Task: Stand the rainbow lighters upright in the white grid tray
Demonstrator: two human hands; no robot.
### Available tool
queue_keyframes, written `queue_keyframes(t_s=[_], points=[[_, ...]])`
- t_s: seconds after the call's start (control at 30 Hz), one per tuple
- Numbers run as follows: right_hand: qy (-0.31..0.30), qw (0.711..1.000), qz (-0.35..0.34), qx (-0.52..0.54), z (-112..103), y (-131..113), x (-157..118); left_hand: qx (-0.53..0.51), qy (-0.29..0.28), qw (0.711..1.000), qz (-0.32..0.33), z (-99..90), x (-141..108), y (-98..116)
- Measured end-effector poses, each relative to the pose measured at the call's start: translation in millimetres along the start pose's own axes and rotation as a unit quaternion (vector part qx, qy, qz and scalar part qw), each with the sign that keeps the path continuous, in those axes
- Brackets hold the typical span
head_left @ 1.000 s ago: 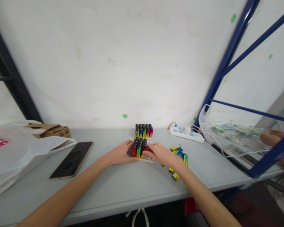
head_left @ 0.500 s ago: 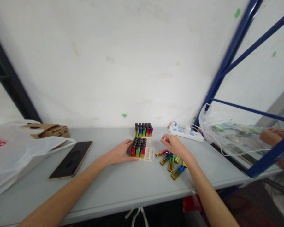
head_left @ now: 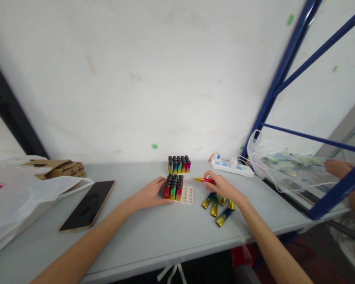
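My left hand (head_left: 150, 193) is wrapped round the left side of a white lighter tray (head_left: 188, 196), thumb in front and fingers behind. Upright lighters (head_left: 173, 188) with black tops and red, green and gold bodies fill the tray's left part, while bare round sockets show at its right. Between thumb and fingers, my right hand (head_left: 220, 185) pinches a red-and-gold lighter (head_left: 201, 180), held nearly level above the table to the right of the tray. Several blue, green and gold lighters (head_left: 215, 206) lie loose below that hand.
A second block of upright lighters (head_left: 179, 165) stands behind, near the wall. A power strip (head_left: 232, 167) lies back right, a phone (head_left: 88, 205) left, beside a white plastic bag (head_left: 38, 201) and cardboard (head_left: 63, 168). Blue rack posts (head_left: 272, 94) rise at right; another person's hand (head_left: 339, 167) shows beyond.
My right hand has picked up the red-and-gold lighter from the loose pile and raised it off the table. My left hand stays at the tray. The view has shifted slightly.
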State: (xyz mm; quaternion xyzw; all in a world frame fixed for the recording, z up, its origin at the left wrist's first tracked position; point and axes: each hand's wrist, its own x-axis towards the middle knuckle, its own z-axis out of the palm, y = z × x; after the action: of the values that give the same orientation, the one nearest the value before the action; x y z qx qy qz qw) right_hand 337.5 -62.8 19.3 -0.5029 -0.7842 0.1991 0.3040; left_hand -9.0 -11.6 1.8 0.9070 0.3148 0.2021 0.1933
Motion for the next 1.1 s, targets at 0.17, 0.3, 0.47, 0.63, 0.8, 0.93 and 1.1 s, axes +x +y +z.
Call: queue_keyframes(t_s=[0.17,0.3,0.47,0.63,0.8,0.93,1.1], points=[[0.056,0.978,-0.017,0.201,-7,-16,22,-0.011,0.007,1.000,0.002,0.2,1,0],[0.085,0.947,-0.034,0.309,2,-33,52,-0.007,0.001,1.000,-0.001,-1.5,0,3],[0.102,0.892,-0.016,0.440,27,-40,76,-0.012,0.004,1.000,-0.001,-1.2,1,3],[0.062,0.878,-0.002,0.474,38,-36,66,-0.012,-0.003,1.000,-0.003,0.2,2,0],[0.055,0.907,-0.004,0.417,41,-35,56,-0.020,0.011,1.000,-0.003,0.6,3,-1],[0.052,0.881,0.001,0.470,47,-40,58,-0.018,0.011,1.000,0.002,0.1,3,-1],[0.060,0.862,0.113,0.490,52,-45,60,-0.015,0.007,1.000,-0.002,-2.1,2,1]])
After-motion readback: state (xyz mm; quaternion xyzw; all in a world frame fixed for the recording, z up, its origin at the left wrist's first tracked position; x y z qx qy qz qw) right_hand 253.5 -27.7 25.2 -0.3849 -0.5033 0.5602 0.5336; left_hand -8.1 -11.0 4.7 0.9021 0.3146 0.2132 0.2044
